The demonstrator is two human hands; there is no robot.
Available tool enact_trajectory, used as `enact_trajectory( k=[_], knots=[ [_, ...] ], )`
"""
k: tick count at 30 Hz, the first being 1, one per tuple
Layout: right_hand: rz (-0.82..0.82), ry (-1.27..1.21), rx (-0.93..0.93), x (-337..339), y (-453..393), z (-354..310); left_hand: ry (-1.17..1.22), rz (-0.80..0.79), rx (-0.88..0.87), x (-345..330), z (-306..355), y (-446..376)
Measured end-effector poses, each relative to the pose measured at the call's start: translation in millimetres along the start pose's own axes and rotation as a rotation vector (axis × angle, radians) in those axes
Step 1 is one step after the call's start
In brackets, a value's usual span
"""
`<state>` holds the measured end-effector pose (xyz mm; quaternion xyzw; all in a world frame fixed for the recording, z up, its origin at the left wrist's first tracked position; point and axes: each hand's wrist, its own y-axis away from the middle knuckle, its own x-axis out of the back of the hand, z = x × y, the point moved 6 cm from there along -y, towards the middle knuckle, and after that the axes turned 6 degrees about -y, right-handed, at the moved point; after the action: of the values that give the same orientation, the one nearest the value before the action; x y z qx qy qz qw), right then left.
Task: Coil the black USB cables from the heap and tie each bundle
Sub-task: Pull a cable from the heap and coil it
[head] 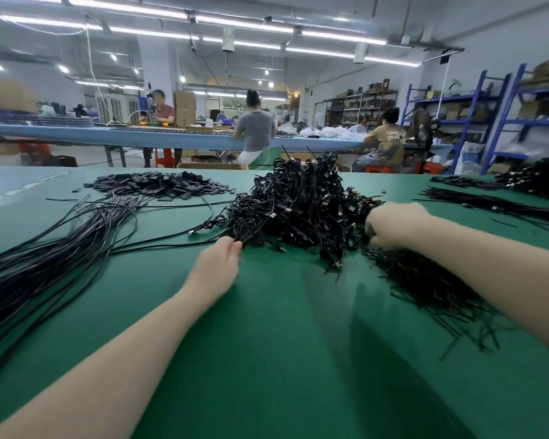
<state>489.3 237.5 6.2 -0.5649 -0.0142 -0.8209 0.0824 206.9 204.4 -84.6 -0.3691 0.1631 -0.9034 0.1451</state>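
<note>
We reach both arms out over the green table (282, 327). The big heap of black USB cables (298, 204) sits in the middle, far side of the table. Our left hand (217, 264) is at the heap's near-left edge w/ fingers curled, pinching a few cable strands there. Our right hand (393, 224) is at the heap's right edge, fingers curled down into the cables, but we can't tell just what they hold. Under our right arm lies a pile of thin black ties (425, 286), spread out like a fan. On the left, a thick bunch of long loose cables (45, 261) runs across the table twd the near-left corner. Behind it is a flat pile of small dark tags (159, 185). Far right, more black cables (539, 182) lie in heaps. In the back, 3 people sit at a long blue table (171, 137), & blue shelves (504, 115) stand on the right.
</note>
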Motion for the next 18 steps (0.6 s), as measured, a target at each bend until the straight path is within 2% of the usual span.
enact_trajectory(
  k=[2,3,6,9,18],
  knots=[
    [-0.213,0.06,-0.005,-22,7,18,0.081,0.0,0.048,-2,-7,-1],
    [-0.241,0.078,0.008,-30,11,23,0.054,-0.005,0.034,-4,-6,-1],
    [-0.126,0.019,0.021,-37,16,31,-0.04,-0.035,-0.033,-9,-2,1],
    [-0.025,0.094,0.042,-37,15,31,-0.027,-0.04,-0.033,-7,-3,2],
    [-0.015,0.098,-0.014,-39,6,30,0.051,-0.127,-0.029,-14,-3,0]
  ],
)
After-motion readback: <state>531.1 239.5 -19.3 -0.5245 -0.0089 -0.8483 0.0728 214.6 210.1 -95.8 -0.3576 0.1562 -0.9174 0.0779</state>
